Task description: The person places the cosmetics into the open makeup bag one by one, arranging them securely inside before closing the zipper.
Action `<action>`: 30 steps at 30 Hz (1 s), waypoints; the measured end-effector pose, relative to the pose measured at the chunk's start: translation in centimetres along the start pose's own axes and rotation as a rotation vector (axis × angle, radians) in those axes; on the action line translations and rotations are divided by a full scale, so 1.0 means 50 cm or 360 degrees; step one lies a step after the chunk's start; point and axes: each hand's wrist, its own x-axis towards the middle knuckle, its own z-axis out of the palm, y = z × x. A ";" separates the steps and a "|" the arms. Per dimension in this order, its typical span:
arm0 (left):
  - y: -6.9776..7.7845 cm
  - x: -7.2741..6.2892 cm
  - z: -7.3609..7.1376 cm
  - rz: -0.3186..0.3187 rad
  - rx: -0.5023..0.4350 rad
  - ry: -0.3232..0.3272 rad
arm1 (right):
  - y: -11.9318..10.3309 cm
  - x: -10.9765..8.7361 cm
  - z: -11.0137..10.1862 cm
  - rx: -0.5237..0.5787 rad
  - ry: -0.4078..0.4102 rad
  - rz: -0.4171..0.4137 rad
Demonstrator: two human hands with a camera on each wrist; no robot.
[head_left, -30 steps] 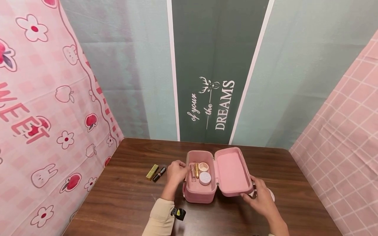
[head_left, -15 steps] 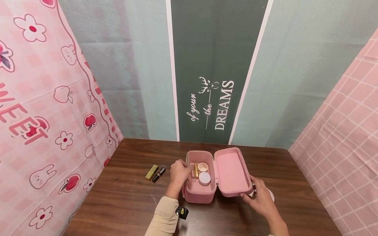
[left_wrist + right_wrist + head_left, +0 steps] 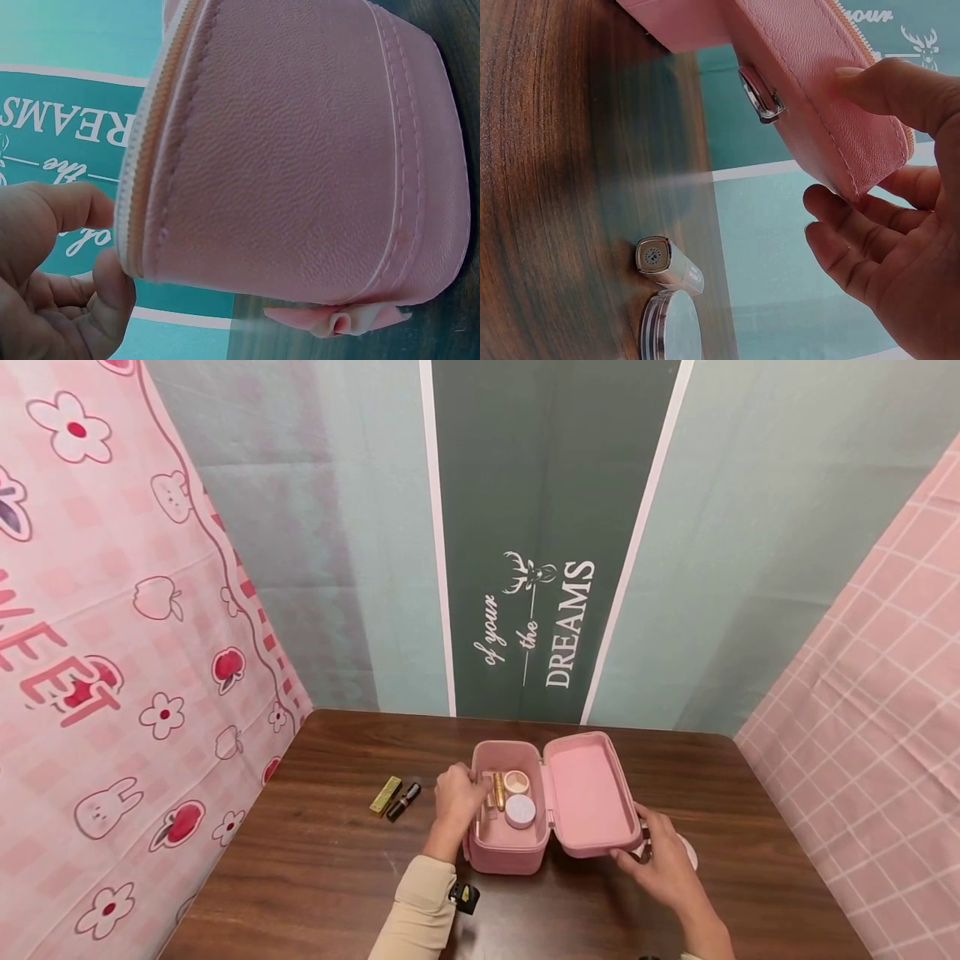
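Observation:
In the head view an unzipped pink makeup case (image 3: 507,862) stands on the table with its lid (image 3: 591,793) swung out to the right. Inside lie a gold tube (image 3: 499,792), a clear-looking tube beside it, a round three-part compact (image 3: 516,782) and a round pale jar (image 3: 520,812). My left hand (image 3: 457,799) pinches the case's left rim, thumb and finger at the zipper (image 3: 133,202) in the left wrist view. My right hand (image 3: 663,857) holds the lid's outer end, with the thumb along its side in the right wrist view (image 3: 900,240).
A gold box (image 3: 386,796) and a black lipstick (image 3: 404,802) lie left of the case on the brown wooden table (image 3: 300,860). Behind the lid, the right wrist view shows a squarish tube (image 3: 667,262) and a round silver-rimmed container (image 3: 673,330). Cloth hangs on three sides.
My left hand has shifted a little to the right, from beside the case onto its left rim. The right hand keeps its hold on the lid, and the case stays put.

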 end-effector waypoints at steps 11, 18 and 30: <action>0.000 -0.002 -0.006 0.0033 0.0006 0.0000 | -0.003 0.003 -0.002 0.0003 -0.0024 0.0011; -0.001 -0.015 -0.028 0.0469 0.0259 -0.0145 | -0.001 0.000 0.000 -0.0008 0.0019 -0.0025; 0.014 -0.042 -0.068 0.0771 0.0703 -0.0452 | -0.001 0.000 0.000 -0.0012 0.0029 -0.0030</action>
